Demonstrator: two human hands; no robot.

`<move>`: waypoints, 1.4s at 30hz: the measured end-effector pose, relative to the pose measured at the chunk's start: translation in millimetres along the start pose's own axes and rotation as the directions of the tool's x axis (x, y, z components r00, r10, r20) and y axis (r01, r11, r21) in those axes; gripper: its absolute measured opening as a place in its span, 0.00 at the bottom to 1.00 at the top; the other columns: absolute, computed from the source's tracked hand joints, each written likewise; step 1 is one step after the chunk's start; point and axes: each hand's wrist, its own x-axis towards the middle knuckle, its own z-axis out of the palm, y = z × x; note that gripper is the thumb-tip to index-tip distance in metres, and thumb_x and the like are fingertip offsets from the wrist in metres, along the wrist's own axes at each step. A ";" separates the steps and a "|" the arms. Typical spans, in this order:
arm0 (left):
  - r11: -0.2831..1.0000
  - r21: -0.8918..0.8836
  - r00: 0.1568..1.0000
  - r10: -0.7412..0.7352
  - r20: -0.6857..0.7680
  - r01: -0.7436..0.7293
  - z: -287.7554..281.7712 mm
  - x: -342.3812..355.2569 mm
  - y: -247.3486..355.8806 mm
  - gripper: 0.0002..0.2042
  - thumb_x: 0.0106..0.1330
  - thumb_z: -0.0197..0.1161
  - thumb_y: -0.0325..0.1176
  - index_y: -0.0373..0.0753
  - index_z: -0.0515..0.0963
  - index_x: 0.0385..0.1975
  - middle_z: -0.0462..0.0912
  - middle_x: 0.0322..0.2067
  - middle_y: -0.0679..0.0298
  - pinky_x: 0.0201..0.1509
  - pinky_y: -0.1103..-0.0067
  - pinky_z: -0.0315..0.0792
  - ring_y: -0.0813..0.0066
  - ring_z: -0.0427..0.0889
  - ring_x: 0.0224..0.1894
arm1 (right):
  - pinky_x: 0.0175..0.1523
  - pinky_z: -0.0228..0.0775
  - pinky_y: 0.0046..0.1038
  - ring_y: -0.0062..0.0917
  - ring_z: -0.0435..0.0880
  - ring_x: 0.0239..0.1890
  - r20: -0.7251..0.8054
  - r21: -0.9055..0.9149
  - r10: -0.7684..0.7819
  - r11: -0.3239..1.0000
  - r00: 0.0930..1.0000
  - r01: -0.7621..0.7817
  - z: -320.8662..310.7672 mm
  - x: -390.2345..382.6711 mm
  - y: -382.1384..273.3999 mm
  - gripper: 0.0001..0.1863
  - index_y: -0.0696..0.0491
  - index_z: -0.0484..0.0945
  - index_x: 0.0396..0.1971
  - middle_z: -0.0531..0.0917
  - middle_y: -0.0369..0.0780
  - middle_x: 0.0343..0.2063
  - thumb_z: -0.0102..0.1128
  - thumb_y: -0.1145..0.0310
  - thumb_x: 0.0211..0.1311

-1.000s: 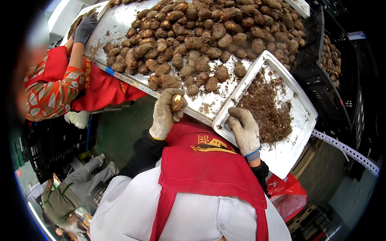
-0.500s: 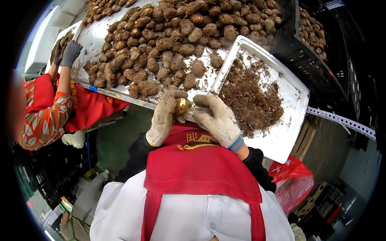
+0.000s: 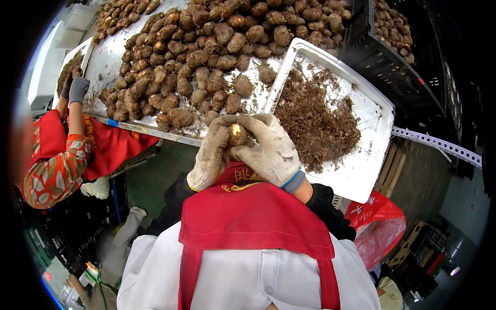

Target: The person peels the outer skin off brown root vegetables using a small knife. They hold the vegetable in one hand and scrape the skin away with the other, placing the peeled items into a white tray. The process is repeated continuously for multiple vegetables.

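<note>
Between my two gloved hands, in front of the red apron, is a brown taro corm with a pale cut spot facing up. My left hand, in a dirty off-white knit glove, is closed around its left side. From the right, the fingers and thumb of my right hand press against it, gloved the same way. Just beyond lies a large heap of hairy brown taros on a white work table. To the right, a white tray holds loose brown fibres and peelings.
A black crate full of taros stands at the far right. A co-worker's grey-gloved hand works at another tray on the left. A red plastic bag hangs below the white tray, near a perforated metal rail.
My right hand has moved left and closed onto the taro, where it stood apart before. The view has shifted slightly, and the co-worker's hands are a little lower.
</note>
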 end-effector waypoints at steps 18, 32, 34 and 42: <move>0.833 0.516 0.979 -0.147 -0.145 0.201 20.0 -2.5 27.2 0.19 0.70 0.56 0.36 0.33 0.71 0.57 0.79 0.44 0.60 0.47 0.81 0.73 0.77 0.78 0.44 | 0.48 0.77 0.43 0.46 0.81 0.43 -0.026 -0.123 0.055 0.991 0.998 -0.058 13.0 -9.4 9.7 0.24 0.48 0.75 0.52 0.78 0.48 0.43 0.62 0.65 0.52; 0.791 0.569 0.974 -0.153 -0.168 0.223 25.2 -6.8 21.4 0.18 0.70 0.53 0.33 0.34 0.71 0.56 0.80 0.41 0.63 0.37 0.86 0.70 0.82 0.75 0.36 | 0.47 0.76 0.42 0.45 0.81 0.42 -0.021 -0.108 0.103 0.989 0.994 -0.105 17.9 -16.6 14.4 0.22 0.48 0.76 0.49 0.78 0.48 0.40 0.63 0.64 0.52; 0.861 0.437 0.964 -0.201 -0.174 0.259 23.5 -7.3 21.3 0.18 0.69 0.53 0.33 0.34 0.72 0.57 0.80 0.41 0.63 0.36 0.86 0.69 0.82 0.75 0.35 | 0.47 0.76 0.42 0.45 0.81 0.42 -0.015 -0.076 0.123 0.989 0.992 -0.124 16.8 -17.5 14.9 0.22 0.48 0.76 0.50 0.78 0.48 0.39 0.63 0.64 0.52; 0.887 0.299 0.931 -0.301 -0.206 0.352 21.2 -4.2 22.1 0.17 0.71 0.52 0.30 0.32 0.71 0.57 0.79 0.45 0.61 0.48 0.82 0.72 0.80 0.78 0.43 | 0.47 0.76 0.42 0.45 0.81 0.43 -0.045 -0.040 0.092 0.995 0.995 -0.094 13.3 -17.5 16.3 0.23 0.50 0.76 0.49 0.79 0.49 0.40 0.65 0.65 0.51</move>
